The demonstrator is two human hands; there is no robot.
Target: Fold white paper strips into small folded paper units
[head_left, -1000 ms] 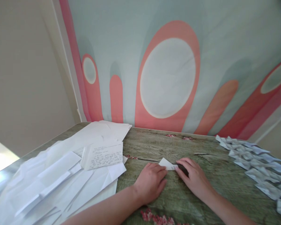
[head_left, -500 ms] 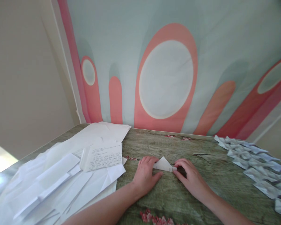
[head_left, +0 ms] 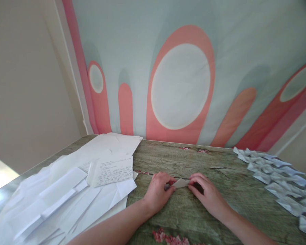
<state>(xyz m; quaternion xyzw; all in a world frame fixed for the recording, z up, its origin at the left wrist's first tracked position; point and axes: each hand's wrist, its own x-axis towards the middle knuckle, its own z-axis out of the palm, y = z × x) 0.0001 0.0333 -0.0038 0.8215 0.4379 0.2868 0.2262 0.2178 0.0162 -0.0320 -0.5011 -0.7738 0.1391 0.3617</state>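
A small folded piece of paper (head_left: 180, 183), white and partly seen, sits between my two hands just over the table. My left hand (head_left: 159, 190) pinches its left end between thumb and fingers. At the opposite end, my right hand (head_left: 204, 188) grips the paper's tip with thumb and forefinger. The fingers cover both ends, so the fold's full shape is hidden.
Loose white paper sheets (head_left: 99, 202) spread over the left side, with a handwritten sheet (head_left: 114, 172) on top. Rows of folded paper pieces (head_left: 283, 185) line the right edge. The wood-patterned table (head_left: 234, 180) meets a printed backdrop (head_left: 132, 41).
The paper's raised triangular point has tipped down, leaving a lower, flatter shape. The left fingers have curled in around its left end. My right hand has barely moved.
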